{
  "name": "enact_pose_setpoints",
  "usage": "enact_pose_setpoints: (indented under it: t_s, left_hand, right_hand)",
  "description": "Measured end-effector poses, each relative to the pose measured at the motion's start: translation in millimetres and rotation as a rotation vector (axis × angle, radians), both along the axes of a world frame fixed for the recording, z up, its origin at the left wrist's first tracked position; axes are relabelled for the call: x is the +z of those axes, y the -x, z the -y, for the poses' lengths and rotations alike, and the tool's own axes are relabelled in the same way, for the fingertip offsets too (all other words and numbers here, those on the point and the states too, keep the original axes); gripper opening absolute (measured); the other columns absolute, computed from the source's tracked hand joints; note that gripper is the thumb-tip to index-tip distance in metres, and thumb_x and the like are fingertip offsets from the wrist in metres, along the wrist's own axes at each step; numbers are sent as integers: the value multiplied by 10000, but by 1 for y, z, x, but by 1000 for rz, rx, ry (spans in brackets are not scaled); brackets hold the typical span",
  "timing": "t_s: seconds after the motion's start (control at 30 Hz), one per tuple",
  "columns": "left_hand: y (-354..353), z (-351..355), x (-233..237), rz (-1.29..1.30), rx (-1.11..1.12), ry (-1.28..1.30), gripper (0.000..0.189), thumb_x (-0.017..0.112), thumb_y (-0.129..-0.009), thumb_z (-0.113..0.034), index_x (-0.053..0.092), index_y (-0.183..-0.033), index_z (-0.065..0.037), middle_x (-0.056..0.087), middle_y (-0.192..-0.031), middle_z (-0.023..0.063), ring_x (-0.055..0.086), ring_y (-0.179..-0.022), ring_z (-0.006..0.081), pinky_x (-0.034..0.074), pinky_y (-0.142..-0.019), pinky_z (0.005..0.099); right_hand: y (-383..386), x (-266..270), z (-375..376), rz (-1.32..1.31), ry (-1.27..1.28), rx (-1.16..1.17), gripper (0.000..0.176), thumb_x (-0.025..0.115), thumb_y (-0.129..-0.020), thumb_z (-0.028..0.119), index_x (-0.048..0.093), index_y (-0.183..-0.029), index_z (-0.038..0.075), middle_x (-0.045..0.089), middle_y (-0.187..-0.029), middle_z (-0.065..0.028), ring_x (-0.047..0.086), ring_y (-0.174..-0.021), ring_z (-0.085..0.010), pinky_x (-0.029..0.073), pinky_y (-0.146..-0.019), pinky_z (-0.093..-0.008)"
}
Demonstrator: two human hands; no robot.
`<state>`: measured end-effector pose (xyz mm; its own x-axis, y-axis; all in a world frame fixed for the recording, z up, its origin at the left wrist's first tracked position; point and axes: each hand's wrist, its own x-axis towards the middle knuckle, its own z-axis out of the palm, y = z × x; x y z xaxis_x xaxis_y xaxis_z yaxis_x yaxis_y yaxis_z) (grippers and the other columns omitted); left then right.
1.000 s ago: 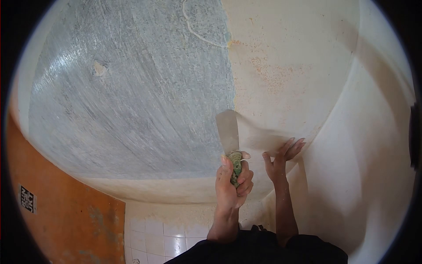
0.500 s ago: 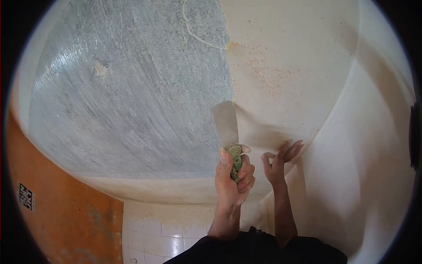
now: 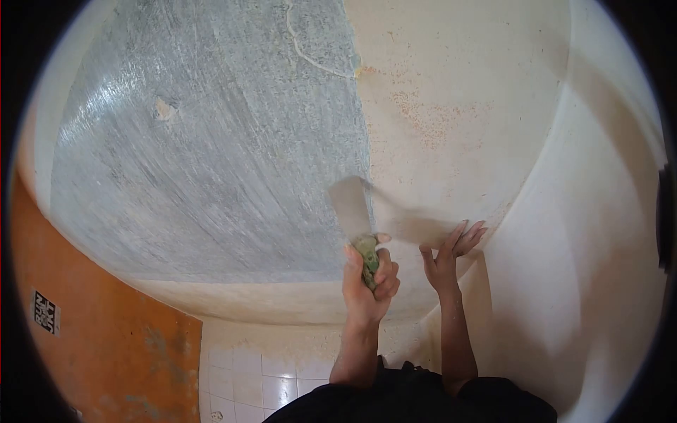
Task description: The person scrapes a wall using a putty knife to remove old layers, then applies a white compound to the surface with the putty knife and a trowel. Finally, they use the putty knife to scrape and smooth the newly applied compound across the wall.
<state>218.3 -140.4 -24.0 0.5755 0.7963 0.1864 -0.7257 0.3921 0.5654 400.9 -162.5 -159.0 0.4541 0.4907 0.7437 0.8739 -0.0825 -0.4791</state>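
Observation:
My left hand (image 3: 363,299) is closed round the green handle of a putty knife (image 3: 350,206), thumb along one side and fingers curled round the other. The wide, flat blade points up and leans left, overlapping the grey patch of wall (image 3: 233,176) close to its right border. To the right, my right hand (image 3: 444,262) rests with spread fingers against the cream wall (image 3: 451,169), near the corner. It holds nothing. Shadows of the hands and knife fall on the cream part.
A white side wall (image 3: 613,211) meets the work wall at right. An orange wall (image 3: 120,345) with a black-and-white sticker (image 3: 45,312) stands at lower left. White tiles (image 3: 247,370) lie at the bottom. A chipped spot (image 3: 165,109) marks the grey patch.
The putty knife and my left hand have moved a little left and down, and the blade leans further left. My right hand stays in nearly the same place.

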Motion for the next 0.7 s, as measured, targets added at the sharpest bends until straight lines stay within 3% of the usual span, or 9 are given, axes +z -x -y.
enact_pose_setpoints:
  t_s: [0.13, 0.47, 0.53, 0.7]
  left_hand:
    - [1, 3, -15, -34, -28, 22, 616, 314, -1008, -597, 518, -1189, -44, 337, -582, -47, 228, -416, 47, 179, -355, 203]
    - [-4, 7, -16, 12, -98, 26, 613, 301, -1011, -591, 511, -1193, -45, 335, -579, -46, 214, -410, 45, 182, -343, 194]
    - [-5, 8, -15, 21, -98, 31, 613, 297, -1012, -591, 511, -1192, -45, 334, -579, -45, 211, -409, 45, 180, -342, 193]
    - [-6, 5, -13, 10, -99, 35, 615, 289, -1010, -596, 515, -1183, -51, 319, -576, -46, 204, -413, 51, 178, -343, 198]
  right_hand:
    - [1, 2, -1, -26, -18, 16, 994, 566, -946, 512, -69, -1525, 13, -258, -1499, -371, -312, -1369, -523, -142, -1043, -694]
    - [0, -2, -1, -9, -14, 7, 994, 571, -945, 508, -74, -1527, 25, -257, -1504, -362, -308, -1372, -518, -142, -1048, -689]
    - [0, -3, -1, 24, 30, -52, 1020, 558, -943, 530, -111, -1530, 32, -275, -1524, -313, -278, -1403, -483, -54, -1098, -658]
    - [2, -1, 0, 3, 33, -44, 1022, 552, -942, 539, -111, -1529, 28, -281, -1520, -316, -277, -1402, -483, -53, -1097, -662]
